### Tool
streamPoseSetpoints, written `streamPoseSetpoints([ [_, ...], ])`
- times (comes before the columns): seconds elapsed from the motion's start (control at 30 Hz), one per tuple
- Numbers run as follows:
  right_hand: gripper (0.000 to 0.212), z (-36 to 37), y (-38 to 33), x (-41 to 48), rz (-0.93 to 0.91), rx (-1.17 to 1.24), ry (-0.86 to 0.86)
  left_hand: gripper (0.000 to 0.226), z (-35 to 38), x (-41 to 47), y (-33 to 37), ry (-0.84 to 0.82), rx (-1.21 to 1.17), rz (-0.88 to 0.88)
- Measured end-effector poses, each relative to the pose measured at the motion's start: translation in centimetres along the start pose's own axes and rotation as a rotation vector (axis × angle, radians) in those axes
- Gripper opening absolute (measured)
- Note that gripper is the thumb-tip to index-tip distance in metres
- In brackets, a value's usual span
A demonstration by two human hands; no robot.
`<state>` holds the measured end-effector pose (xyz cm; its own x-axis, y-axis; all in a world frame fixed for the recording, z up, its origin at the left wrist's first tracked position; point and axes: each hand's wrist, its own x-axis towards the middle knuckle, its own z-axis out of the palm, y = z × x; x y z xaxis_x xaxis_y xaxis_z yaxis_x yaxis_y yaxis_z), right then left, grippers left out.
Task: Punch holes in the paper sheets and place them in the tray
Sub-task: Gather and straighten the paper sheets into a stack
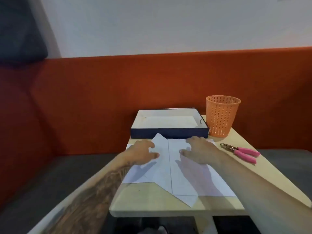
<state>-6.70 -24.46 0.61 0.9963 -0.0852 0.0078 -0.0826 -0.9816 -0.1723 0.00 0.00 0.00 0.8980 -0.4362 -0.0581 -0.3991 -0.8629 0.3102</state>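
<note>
Two hands, left (143,153) and right (200,152), are laid spread and flat on loose sheets (177,173) between tray (168,133) and table (152,198) edge, nothing pinched.

Orange mesh basket (222,116) on pale table (152,198), red sofa backrest (118,92), white wall (152,22)

Both forearms bare, no sleeves; left forearm (94,196) covered in dark tattoo linework.

Orange sofa (152,85) backs a pale table (152,200), white wall (152,22) above
</note>
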Motion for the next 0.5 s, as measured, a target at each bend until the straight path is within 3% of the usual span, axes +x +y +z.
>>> streamPoseSetpoints([
  [0.27, 0.064, 4.5, -0.1, -1.1, 0.070, 0.019, 0.013, 0.069, 5.1, -0.6, -1.5, 0.151, 0.054, -0.036],
  [0.5, 0.070, 4.2, -0.3, -1.7, -0.138, 0.175, 0.024, 0.074, 5.5, -0.4, -1.3, 0.150, 0.057, -0.042],
])
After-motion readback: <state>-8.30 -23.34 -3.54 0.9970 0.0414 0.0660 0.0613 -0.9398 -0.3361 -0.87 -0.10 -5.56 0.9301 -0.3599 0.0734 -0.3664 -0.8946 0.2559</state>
